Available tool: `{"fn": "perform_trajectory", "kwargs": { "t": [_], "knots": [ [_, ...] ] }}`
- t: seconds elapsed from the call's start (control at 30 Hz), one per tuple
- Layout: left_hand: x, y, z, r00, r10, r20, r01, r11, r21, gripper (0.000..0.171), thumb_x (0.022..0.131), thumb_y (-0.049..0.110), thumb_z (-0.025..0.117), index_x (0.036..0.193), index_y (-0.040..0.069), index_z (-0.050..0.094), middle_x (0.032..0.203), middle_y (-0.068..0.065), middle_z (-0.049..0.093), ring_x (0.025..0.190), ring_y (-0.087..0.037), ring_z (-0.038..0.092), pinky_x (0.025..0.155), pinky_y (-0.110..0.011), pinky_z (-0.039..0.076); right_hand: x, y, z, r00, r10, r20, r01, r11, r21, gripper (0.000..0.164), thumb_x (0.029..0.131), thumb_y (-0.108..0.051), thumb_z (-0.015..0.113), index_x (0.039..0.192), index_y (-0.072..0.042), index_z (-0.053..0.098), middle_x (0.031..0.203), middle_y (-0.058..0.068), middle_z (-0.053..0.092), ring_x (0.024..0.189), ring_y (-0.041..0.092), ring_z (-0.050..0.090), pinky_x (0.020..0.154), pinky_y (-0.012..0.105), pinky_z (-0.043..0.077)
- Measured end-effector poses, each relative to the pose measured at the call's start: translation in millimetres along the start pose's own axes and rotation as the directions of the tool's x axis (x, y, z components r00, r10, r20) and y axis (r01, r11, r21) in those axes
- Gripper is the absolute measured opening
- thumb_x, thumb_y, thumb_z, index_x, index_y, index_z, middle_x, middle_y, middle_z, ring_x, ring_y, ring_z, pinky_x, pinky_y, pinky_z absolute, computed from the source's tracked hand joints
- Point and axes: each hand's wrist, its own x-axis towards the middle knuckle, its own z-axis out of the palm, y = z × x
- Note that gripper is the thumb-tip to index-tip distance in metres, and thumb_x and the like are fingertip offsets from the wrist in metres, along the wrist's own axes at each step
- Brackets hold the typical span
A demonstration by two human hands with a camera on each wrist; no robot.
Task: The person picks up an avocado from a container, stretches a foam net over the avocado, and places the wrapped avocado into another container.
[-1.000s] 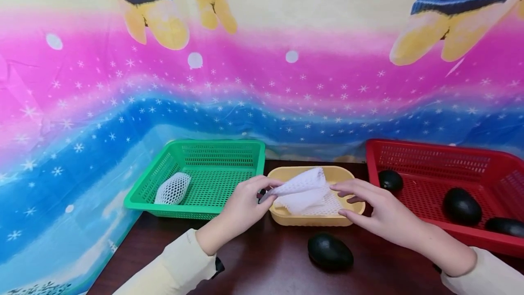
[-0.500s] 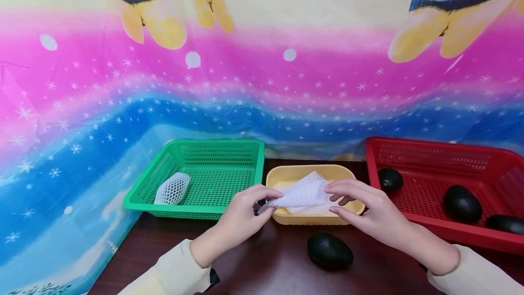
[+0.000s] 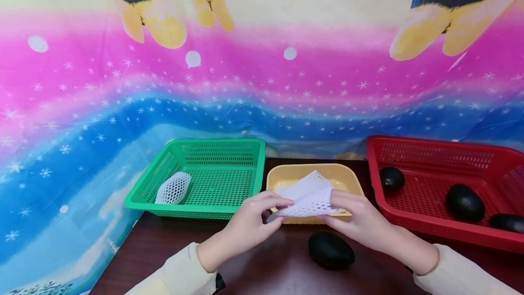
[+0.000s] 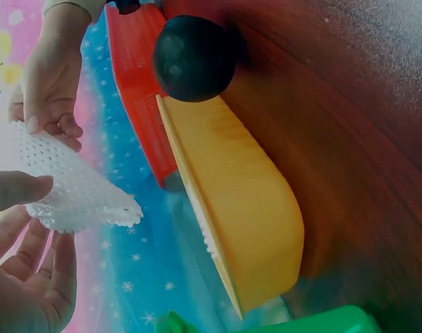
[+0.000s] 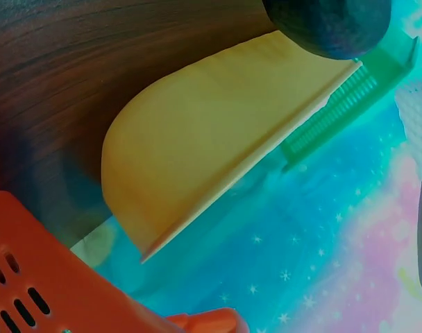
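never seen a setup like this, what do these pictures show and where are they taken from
There is no machine: a person works with bare hands. The wide view comes from a camera on the head, the two tilted views from one on each wrist. The left hand and right hand both grip a white net above a yellow tray. On the table are a dark oval, a green basket holding a netted bundle, and a red basket showing three more ovals.

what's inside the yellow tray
The tray shows bare yellow at the back. Something white, likely netting, peeks over its rim in the left wrist view. In the head view, the held net covers much of the rest; what's under it can't be seen.
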Motion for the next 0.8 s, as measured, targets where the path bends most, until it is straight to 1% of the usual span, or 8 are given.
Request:
{"fn": "perform_trajectory", "kwargs": {
  "t": [0.1, 0.17, 0.3, 0.37, 0.43, 0.57, 0.73, 0.8],
  "knots": [
    [-0.2, -1.5, 2.7, 1.000, 0.011, 0.011, -0.011, 1.000, 0.009, 0.035, 0.087, 0.002, 0.079, 0.121, 0.011, 0.076, 0.110, 0.000, 0.069, 0.090, -0.010, 0.059, 0.069, -0.020, 0.053, 1, -1, 2, 1.000, 0.012, 0.011, -0.012, 1.000, -0.011, 0.019, 0.089, -0.016, 0.082, 0.106, -0.015, 0.073, 0.102, -0.001, 0.074, 0.094, 0.014, 0.068, 0.087, 0.013, 0.050],
    [-0.6, -3.0, 4.2, 1.000, 0.020, 0.018, -0.020, 1.000, 0.008, 0.037, 0.086, 0.003, 0.081, 0.122, 0.011, 0.075, 0.109, 0.000, 0.069, 0.091, -0.010, 0.060, 0.069, -0.020, 0.053, 1, -1, 3, 1.000, 0.001, 0.010, -0.001, 1.000, -0.013, 0.021, 0.087, -0.012, 0.084, 0.103, -0.016, 0.071, 0.098, -0.004, 0.073, 0.093, 0.014, 0.068, 0.088, 0.012, 0.049],
    [-0.6, -4.1, 5.7, 0.999, 0.010, 0.036, -0.009, 0.999, -0.040, 0.042, 0.083, 0.008, 0.086, 0.123, 0.011, 0.074, 0.111, -0.001, 0.068, 0.096, -0.015, 0.063, 0.071, -0.023, 0.056, 1, 0, 5, 0.999, -0.041, -0.004, 0.041, 0.999, -0.019, 0.014, 0.095, -0.027, 0.075, 0.102, -0.016, 0.071, 0.095, -0.006, 0.071, 0.093, 0.016, 0.069, 0.094, 0.012, 0.046],
    [-0.5, -3.9, 6.0, 0.999, -0.007, 0.042, 0.010, 0.997, -0.079, 0.045, 0.081, 0.013, 0.089, 0.124, 0.012, 0.074, 0.114, -0.001, 0.067, 0.099, -0.018, 0.063, 0.072, -0.025, 0.057, 1, 0, 6, 0.998, -0.066, 0.003, 0.066, 0.998, -0.007, 0.018, 0.098, -0.032, 0.069, 0.104, -0.016, 0.071, 0.096, -0.005, 0.071, 0.092, 0.015, 0.068, 0.093, 0.013, 0.047],
    [-0.3, -3.7, 6.2, 0.998, -0.031, 0.054, 0.038, 0.991, -0.125, 0.048, 0.081, 0.018, 0.090, 0.126, 0.015, 0.073, 0.118, 0.001, 0.066, 0.103, -0.020, 0.062, 0.074, -0.026, 0.058, 1, -1, 6, 0.996, -0.085, 0.023, 0.084, 0.996, 0.021, 0.018, 0.099, -0.032, 0.067, 0.107, -0.016, 0.071, 0.100, -0.004, 0.071, 0.092, 0.014, 0.067, 0.090, 0.014, 0.049],
    [0.3, -3.8, 6.5, 0.992, -0.081, 0.099, 0.098, 0.978, -0.186, 0.051, 0.084, 0.029, 0.087, 0.131, 0.021, 0.069, 0.128, 0.007, 0.064, 0.112, -0.016, 0.060, 0.081, -0.029, 0.057, 1, -3, 8, 0.988, -0.131, 0.077, 0.126, 0.990, 0.068, 0.013, 0.101, -0.029, 0.066, 0.107, -0.018, 0.071, 0.102, -0.006, 0.070, 0.090, 0.010, 0.064, 0.084, 0.017, 0.051],
    [1.3, -4.6, 7.7, 0.972, -0.159, 0.172, 0.198, 0.949, -0.244, 0.051, 0.089, 0.031, 0.082, 0.137, 0.024, 0.065, 0.137, 0.010, 0.060, 0.118, -0.010, 0.058, 0.093, -0.032, 0.054, 0, -4, 12, 0.974, -0.204, 0.096, 0.199, 0.978, 0.062, 0.013, 0.102, -0.029, 0.065, 0.100, -0.018, 0.070, 0.101, -0.003, 0.066, 0.089, 0.011, 0.061, 0.080, 0.019, 0.051],
    [0.7, -5.6, 9.1, 0.968, -0.171, 0.182, 0.216, 0.938, -0.270, 0.050, 0.089, 0.029, 0.082, 0.136, 0.022, 0.065, 0.135, 0.009, 0.062, 0.116, -0.010, 0.060, 0.092, -0.033, 0.055, -2, -5, 13, 0.969, -0.227, 0.094, 0.223, 0.974, 0.049, 0.014, 0.101, -0.030, 0.065, 0.099, -0.017, 0.070, 0.105, -0.001, 0.067, 0.094, 0.015, 0.063, 0.086, 0.019, 0.052]
  ]
}}
